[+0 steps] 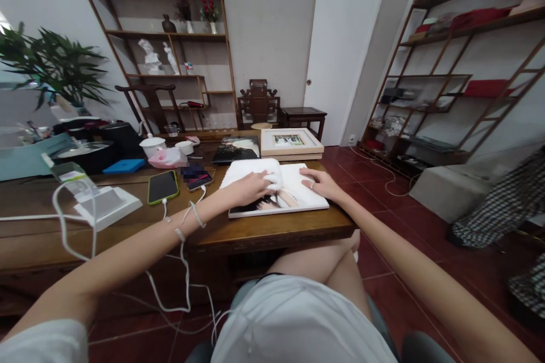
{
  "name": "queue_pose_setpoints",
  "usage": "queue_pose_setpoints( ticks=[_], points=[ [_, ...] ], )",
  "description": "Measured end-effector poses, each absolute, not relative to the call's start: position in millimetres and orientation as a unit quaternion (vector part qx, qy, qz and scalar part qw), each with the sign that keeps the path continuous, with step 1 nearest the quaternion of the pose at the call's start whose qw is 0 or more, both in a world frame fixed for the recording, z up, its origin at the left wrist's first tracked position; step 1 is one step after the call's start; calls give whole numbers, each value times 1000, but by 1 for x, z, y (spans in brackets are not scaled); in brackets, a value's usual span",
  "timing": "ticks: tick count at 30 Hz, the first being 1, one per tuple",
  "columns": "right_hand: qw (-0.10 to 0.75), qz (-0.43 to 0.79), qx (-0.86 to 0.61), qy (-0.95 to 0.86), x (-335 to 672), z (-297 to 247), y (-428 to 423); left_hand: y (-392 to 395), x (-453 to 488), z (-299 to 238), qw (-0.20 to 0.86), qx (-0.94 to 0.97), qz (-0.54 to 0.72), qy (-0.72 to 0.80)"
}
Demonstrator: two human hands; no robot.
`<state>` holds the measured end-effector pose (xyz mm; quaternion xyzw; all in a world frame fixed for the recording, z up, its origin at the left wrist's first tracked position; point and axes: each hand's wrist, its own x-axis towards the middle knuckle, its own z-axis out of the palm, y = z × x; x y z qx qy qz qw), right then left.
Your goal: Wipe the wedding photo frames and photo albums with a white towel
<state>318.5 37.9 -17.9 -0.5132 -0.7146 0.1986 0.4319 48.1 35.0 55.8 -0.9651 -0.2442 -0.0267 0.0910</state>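
A white-edged photo panel point(309, 202) with a picture on its face lies flat near the table's front edge. Bunched on its left part is a fluffy white towel point(249, 170). My left hand point(258, 184) has its fingers curled into the towel and presses it on the panel. On the panel's right side rests my right hand point(320, 183), fingers stretched over the surface, wearing a ring. Below the towel, part of the dark printed picture shows; the rest is covered.
Behind the panel are a framed picture point(293, 142) and a dark photo print point(238, 148). To the left lie a green-cased phone point(163, 186), a second phone point(200, 180) on a cable, a pink plastic bag point(167, 157) and a white stand point(108, 207). White cables hang near my left forearm.
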Motion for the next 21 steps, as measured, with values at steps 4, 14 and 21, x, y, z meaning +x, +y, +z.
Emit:
queue_pose_setpoints(
  ticks=[4, 14, 21],
  points=[
    [427, 191, -515, -718, 319, -17, 37, -25, 43, 61, 86, -972, -7, -218],
    [418, 188, -516, -724, 319, -17, 37, -27, 50, 63, 74, -978, -10, -197],
    [430, 190, -523, -711, 316, -16, 36, 60, 71, 53, 90, -969, -23, -231]
  ],
)
